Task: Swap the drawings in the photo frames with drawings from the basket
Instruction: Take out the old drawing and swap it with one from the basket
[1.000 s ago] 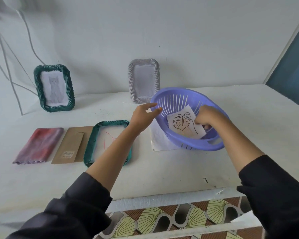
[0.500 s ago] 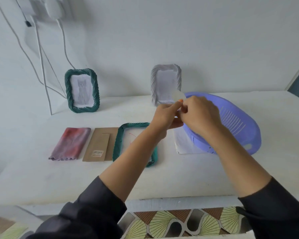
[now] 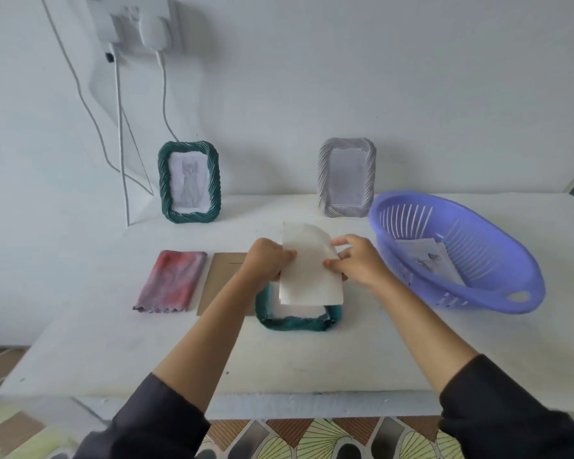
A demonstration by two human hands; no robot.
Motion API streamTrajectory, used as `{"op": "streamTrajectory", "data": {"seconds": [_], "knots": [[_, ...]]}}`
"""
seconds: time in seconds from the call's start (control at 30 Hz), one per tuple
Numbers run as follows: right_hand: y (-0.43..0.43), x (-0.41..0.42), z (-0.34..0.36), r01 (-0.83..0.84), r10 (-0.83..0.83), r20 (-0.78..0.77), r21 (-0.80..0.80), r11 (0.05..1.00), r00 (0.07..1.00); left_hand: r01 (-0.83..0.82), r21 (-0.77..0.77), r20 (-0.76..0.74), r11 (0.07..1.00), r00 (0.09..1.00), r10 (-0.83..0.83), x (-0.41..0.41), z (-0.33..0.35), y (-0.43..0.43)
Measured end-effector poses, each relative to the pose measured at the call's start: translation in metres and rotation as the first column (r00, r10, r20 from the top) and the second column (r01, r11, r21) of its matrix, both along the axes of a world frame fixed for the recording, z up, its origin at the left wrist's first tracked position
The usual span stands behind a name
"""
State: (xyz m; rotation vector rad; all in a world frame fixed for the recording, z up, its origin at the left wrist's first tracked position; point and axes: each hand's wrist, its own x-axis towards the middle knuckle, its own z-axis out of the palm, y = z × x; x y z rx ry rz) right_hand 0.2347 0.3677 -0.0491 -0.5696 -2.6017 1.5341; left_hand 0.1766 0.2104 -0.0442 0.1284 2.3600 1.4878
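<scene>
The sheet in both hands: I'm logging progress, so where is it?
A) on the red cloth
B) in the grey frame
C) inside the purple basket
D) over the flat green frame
D: left hand and right hand hold the sheet over the flat green frame.

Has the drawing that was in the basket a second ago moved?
Yes. The drawing, held by the left hand and right hand, has moved leftward out of the purple basket and is now over the flat green frame.
</scene>
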Motion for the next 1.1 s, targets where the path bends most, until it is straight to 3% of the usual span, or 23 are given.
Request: {"op": "streamTrajectory", "data": {"seconds": [0.1, 0.23, 0.37, 0.47, 0.63, 0.87, 1.0, 1.1], "knots": [[-0.015, -0.006, -0.022, -0.002, -0.006, 0.05, 0.161, 0.987, 0.999, 0.023, -0.263, -0.12, 0.964, 0.991, -0.056, -0.001, -0.018, -0.017], [-0.028, -0.01, -0.038, 0.0, -0.015, 0.043, 0.335, 0.942, 0.999, 0.004, -0.358, -0.227, 0.934, 0.97, -0.091, -0.003, -0.035, -0.033], [-0.033, -0.008, -0.042, 0.008, -0.04, 0.057, 0.476, 0.879, 0.998, 0.043, -0.404, -0.242, 0.914, 0.958, -0.151, -0.004, -0.043, -0.041], [-0.025, -0.003, -0.044, 0.019, -0.048, 0.05, 0.469, 0.883, 0.998, 0.095, -0.429, -0.244, 0.898, 0.945, -0.217, -0.004, -0.048, -0.041], [-0.01, 0.006, -0.054, -0.1, 0.069, 0.098, 0.357, 0.929, 0.993, 0.112, -0.475, -0.236, 0.873, 0.939, -0.249, -0.003, -0.053, -0.038], [-0.006, 0.008, -0.062, -0.122, 0.099, 0.08, 0.394, 0.911, 0.992, 0.106, -0.478, -0.235, 0.872, 0.941, -0.244, -0.001, -0.05, -0.037], [-0.005, 0.009, -0.064, -0.129, 0.104, 0.084, 0.41, 0.903, 0.991, -0.076, -0.331, -0.338, 0.94, 0.94, -0.043, -0.001, -0.043, -0.044], [-0.004, 0.009, -0.064, -0.138, 0.113, 0.087, 0.396, 0.908, 0.99, -0.293, -0.346, -0.362, 0.891, 0.918, 0.161, -0.004, -0.04, -0.057]]}}
